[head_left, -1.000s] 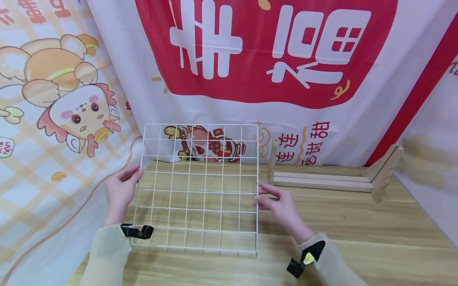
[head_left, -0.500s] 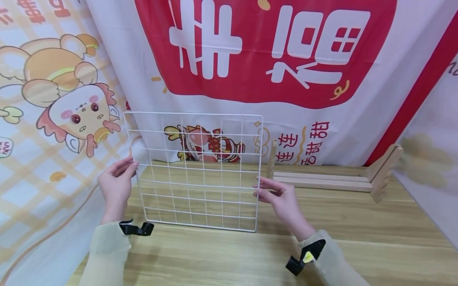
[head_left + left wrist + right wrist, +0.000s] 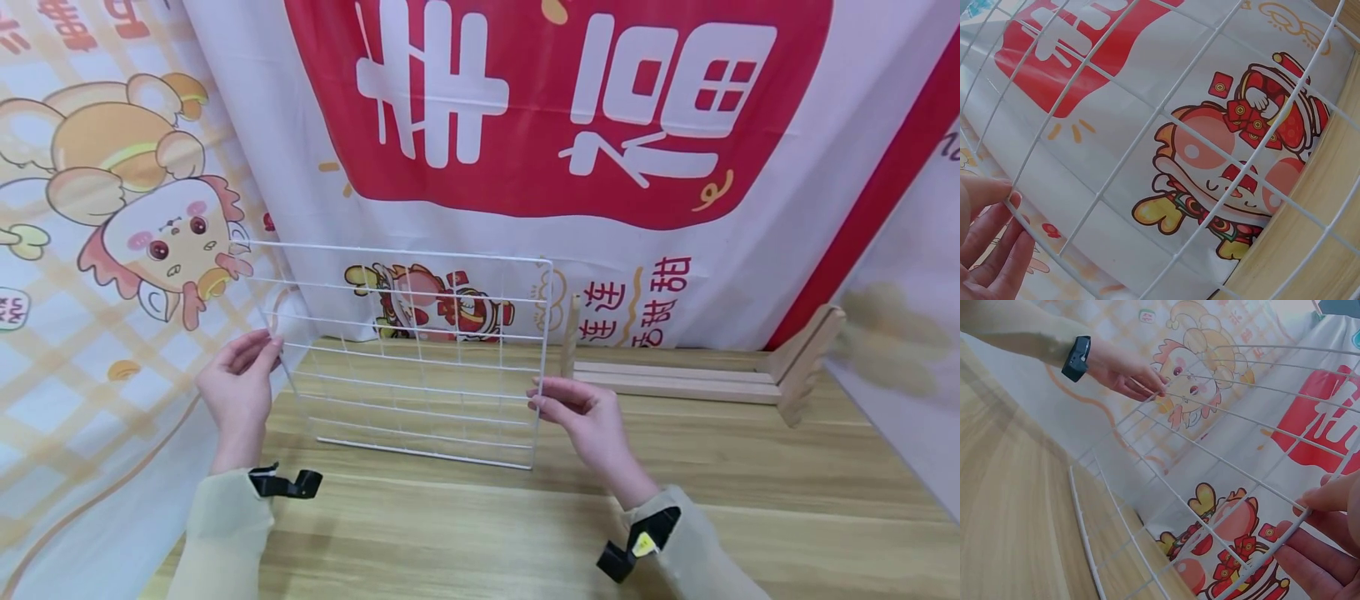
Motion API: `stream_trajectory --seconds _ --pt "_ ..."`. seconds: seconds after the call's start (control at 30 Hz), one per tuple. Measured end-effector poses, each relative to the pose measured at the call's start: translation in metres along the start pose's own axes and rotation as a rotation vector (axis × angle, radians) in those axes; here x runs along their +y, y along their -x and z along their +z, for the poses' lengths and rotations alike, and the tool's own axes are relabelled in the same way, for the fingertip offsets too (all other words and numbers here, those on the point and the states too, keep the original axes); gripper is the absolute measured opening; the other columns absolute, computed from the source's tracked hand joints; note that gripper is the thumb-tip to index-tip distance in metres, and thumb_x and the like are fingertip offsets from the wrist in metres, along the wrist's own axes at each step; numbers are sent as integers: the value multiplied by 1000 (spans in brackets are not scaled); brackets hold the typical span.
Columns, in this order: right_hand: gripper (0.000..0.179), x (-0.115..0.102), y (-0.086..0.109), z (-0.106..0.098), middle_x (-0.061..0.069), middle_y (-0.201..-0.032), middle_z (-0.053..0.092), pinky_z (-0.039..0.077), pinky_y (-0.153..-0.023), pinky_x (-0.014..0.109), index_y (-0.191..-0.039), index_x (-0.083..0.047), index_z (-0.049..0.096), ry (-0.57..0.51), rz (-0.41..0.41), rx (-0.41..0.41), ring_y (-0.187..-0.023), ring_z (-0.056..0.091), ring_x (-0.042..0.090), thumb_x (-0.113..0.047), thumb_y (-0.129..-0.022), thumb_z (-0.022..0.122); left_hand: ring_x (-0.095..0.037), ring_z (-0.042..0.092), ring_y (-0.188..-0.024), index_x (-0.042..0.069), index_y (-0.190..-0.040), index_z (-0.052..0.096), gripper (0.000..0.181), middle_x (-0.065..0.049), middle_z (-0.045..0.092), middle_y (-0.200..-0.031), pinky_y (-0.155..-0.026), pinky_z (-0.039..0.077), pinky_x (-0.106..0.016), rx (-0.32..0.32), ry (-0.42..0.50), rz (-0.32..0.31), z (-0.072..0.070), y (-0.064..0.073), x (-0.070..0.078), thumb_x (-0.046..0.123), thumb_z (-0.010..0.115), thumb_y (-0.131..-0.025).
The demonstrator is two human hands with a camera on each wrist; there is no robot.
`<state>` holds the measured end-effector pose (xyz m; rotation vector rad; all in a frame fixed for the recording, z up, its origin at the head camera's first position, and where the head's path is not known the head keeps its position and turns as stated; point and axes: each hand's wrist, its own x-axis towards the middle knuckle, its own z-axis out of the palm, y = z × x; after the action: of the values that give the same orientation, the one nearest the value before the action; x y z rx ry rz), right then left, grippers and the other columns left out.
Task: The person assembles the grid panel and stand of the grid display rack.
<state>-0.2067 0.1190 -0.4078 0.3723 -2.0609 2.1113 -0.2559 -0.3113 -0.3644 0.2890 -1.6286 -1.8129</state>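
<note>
Seems to be at the step of lifting and angling a white, rectangular wire-grid panel [image 3: 420, 359] in front of a white fabric backdrop printed with a large red patch [image 3: 547, 100]. Held over the pale, wood-grained desk [image 3: 450, 533], tilted rather than flat, and probably leaning its longer-looking upper edge towards the head camera. Cannot tell the lower edge as touching the desk or just above it.

Judged to call next for steady, matched control of both sides, and for care near the light-brown wooden rack with upright ends [image 3: 678, 387], standing at the right rear of the desk, close beside the panel's right edge in the head view.

Pinching the left side wire between thumb and fingers with the left hand [image 3: 238, 392], closed narrowly. Pinching the right side wire likewise with the right hand [image 3: 588, 421], thumb and fingertips nearly together around the thin metal.
</note>
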Motion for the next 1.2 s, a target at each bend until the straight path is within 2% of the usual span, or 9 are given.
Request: stream_trajectory --seconds 0.4,0.53,0.63,0.8,1.0,1.1,1.2 --pt "23 1 1 -5 13 -103 75 62 -80 37 -112 8 71 63 -76 -37 -92 74 25 -3 -93 75 -12 72 -84 3 -111 75 32 -5 76 -97 -76 58 -17 -15 -6 71 -3 6 -5 15 86 -83" --pt "22 1 0 -7 13 -104 75 62 -80 37 -112 8 71 70 -91 -58 -92 74 25 -2 -93 75 -11 71 -88 5 -117 74 37 -5 76 -101 -78 57 -16 -17 -42 81 -4 8 -3 16 86 -83" --pt "20 2 1 -7 12 -104 75 62 -80 37 -111 5 73 76 -92 -64 -92 74 25 -3 -92 76 -10 70 -95 9 -124 72 43 -5 74 -111 -82 55 -14 -14 -80 90 -4 10 1 17 86 -84" --pt "20 2 1 -7 11 -104 76 62 -80 38 -109 4 73 80 -81 -73 -92 74 25 -4 -92 76 -14 68 -105 16 -134 66 52 -8 68 -129 -91 53 -19 24 -121 150 -2 18 15 18 85 -85" --pt "23 1 1 -7 11 -103 76 62 -80 38 -110 8 72 82 -78 -78 -91 74 24 -4 -91 77 -20 67 -111 16 -135 65 53 -8 65 -132 -96 53 -23 71 -140 230 5 38 41 13 84 -86" --pt "21 0 2 -7 11 -103 76 62 -79 38 -109 6 73 78 -81 -78 -91 74 24 -4 -91 77 -20 67 -111 15 -134 66 53 -10 66 -130 -95 53 -22 40 -108 223 8 47 52 14 85 -85" --pt "18 0 2 -7 12 -103 76 62 -79 38 -107 3 74 76 -82 -78 -91 74 24 -3 -91 78 -18 67 -110 14 -132 68 51 -9 68 -127 -93 53 -19 -40 -121 198 11 56 57 18 86 -84"
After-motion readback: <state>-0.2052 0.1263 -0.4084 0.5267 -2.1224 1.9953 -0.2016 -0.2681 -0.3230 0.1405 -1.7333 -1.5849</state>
